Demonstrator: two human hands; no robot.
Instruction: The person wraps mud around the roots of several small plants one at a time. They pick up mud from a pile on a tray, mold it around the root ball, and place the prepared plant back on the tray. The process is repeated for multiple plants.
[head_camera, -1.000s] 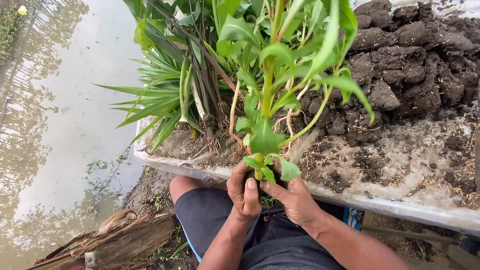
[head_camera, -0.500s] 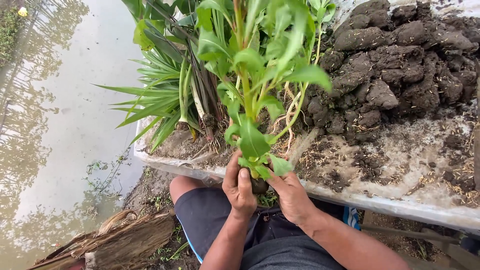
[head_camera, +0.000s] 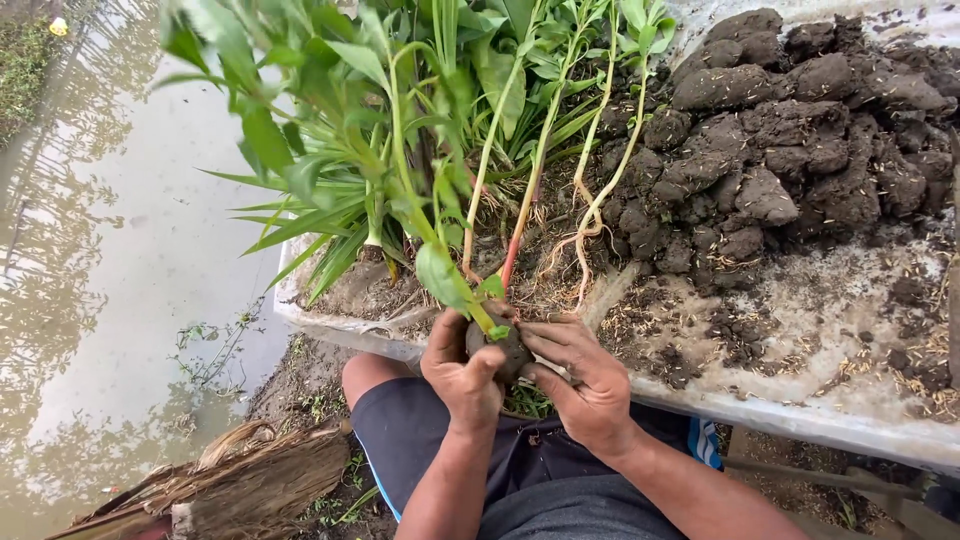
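Muddy water (head_camera: 120, 260) fills the left of the view, and to the right of it a pale surface (head_camera: 800, 415) stretches away, scattered with soil crumbs and dry chaff. Dark clods (head_camera: 790, 150) are heaped at its far right, and bunches of leafy plants (head_camera: 400, 150) lie across its left part, roots toward the person. Both hands meet just past the near edge of the surface, over the person's dark shorts (head_camera: 430, 450). The left hand (head_camera: 462, 372) and the right hand (head_camera: 580, 385) cup a small ball of dark mud (head_camera: 503, 348) between them; the fingers of each are curled narrow around it, thumbs pressing on top. From the ball a green stem (head_camera: 440, 255) rises, tilted up and to the left, with a broad leaf (head_camera: 440, 275) hanging just above the left thumb. To do this well, the pressure should probably come evenly from both palms so the mud closes around the base of the stem without gaps, while the thumbs keep clear of the stem itself, which looks soft enough to kink. Turning the ball a little between squeezes would likely keep it round and firm. A bundle of dry husk (head_camera: 250, 485) lies on the ground by the left knee, well apart from the hands.
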